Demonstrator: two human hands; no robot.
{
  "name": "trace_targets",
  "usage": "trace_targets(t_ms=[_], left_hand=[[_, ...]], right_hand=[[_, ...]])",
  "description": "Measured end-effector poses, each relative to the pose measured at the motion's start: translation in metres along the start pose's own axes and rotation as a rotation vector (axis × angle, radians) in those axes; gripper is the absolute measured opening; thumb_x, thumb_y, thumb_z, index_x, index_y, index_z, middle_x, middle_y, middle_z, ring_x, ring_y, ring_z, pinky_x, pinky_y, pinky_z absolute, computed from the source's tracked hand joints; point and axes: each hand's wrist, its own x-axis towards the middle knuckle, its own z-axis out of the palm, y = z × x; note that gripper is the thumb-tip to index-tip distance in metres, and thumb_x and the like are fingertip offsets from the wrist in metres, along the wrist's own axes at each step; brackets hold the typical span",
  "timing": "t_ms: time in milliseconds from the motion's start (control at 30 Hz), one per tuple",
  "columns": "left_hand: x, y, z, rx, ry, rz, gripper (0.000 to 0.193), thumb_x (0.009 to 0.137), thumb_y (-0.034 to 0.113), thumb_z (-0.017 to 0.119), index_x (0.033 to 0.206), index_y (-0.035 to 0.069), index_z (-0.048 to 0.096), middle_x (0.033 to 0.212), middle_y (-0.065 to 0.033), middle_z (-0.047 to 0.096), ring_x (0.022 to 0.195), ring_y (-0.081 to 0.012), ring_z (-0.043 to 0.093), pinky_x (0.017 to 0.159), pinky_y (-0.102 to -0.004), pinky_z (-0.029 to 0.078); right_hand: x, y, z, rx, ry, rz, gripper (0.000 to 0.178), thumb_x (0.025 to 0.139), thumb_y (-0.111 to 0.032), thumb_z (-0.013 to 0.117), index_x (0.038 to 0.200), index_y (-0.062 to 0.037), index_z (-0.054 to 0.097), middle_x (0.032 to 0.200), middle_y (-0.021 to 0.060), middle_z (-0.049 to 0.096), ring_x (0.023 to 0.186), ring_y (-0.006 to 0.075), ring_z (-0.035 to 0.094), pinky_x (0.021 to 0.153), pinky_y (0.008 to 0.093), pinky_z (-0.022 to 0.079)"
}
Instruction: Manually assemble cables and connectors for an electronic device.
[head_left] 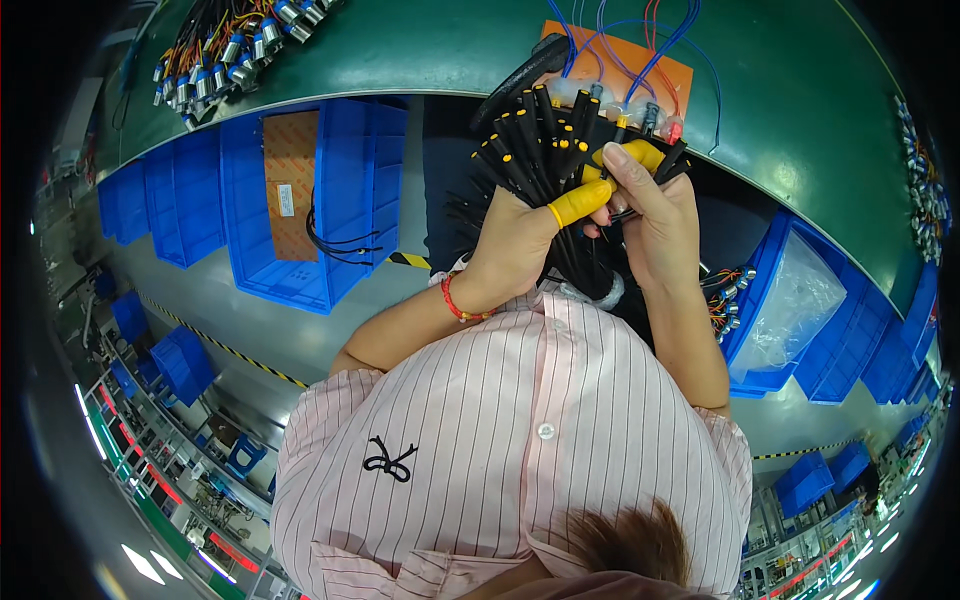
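Cables [528, 145], black with yellow tips, fanned upward from a worker's grasp at the front edge of a green worktable [420, 50].

In the head view, the left hand [515, 240], a red bracelet [450, 300] at its wrist and a yellow finger cover [580, 204] on its thumb, was wrapped around the bunch in front of the chest; the right hand [660, 215] was curled closed among the same cables, its bare thumb pressed down, though exactly which piece it pinched could not be told. A white label [286, 200] on brown cardboard [292, 235] in a blue bin [345, 150] was too small to read; a striped shirt [480, 400] bore a black bow-shaped motif [390, 460].
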Motion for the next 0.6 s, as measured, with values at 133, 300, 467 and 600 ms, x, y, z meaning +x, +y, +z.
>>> trace_targets(t_ms=[133,300,467,600], left_hand=[[0.001,0.0,0.0,-0.008,-0.04,0.02,0.015,0.093,0.006,0.059,0.106,0.0,0.062,0.083,-0.0078,0.063,0.075,-0.0158,0.06,0.066,-0.0275,0.049],[0.003,-0.001,0.005,-0.028,-0.017,0.044,0.011,0.09,0.005,0.062,0.099,0.0,0.064,0.081,-0.0054,0.063,0.07,-0.0125,0.059,0.062,-0.0256,0.047],[0.002,-0.001,0.01,-0.069,-0.001,0.057,0.011,0.09,0.004,0.061,0.1,0.0,0.064,0.082,-0.0056,0.063,0.071,-0.0119,0.058,0.064,-0.0254,0.047],[0.002,0.004,0.013,-0.023,-0.016,0.069,0.01,0.091,0.004,0.061,0.1,0.0,0.064,0.081,-0.0049,0.062,0.072,-0.0116,0.058,0.064,-0.0251,0.046]], right_hand=[[0.001,0.0,0.001,-0.002,0.014,0.011,0.019,0.089,-0.017,0.068,0.084,0.0,0.062,0.064,0.0048,0.056,0.048,0.0135,0.053,0.046,0.0263,0.045],[0.001,-0.003,0.002,0.062,0.027,0.017,0.017,0.089,-0.016,0.067,0.085,-0.0003,0.063,0.069,0.0067,0.061,0.047,0.0131,0.054,0.045,0.0261,0.044],[0.0,-0.004,0.006,0.125,0.047,0.034,0.015,0.089,-0.014,0.067,0.087,0.0002,0.064,0.071,0.0061,0.062,0.048,0.0122,0.054,0.044,0.0249,0.043],[0.0,-0.003,0.008,0.142,0.08,0.025,0.015,0.089,-0.015,0.067,0.088,0.0004,0.065,0.071,0.0052,0.062,0.05,0.0113,0.055,0.044,0.0238,0.042]])
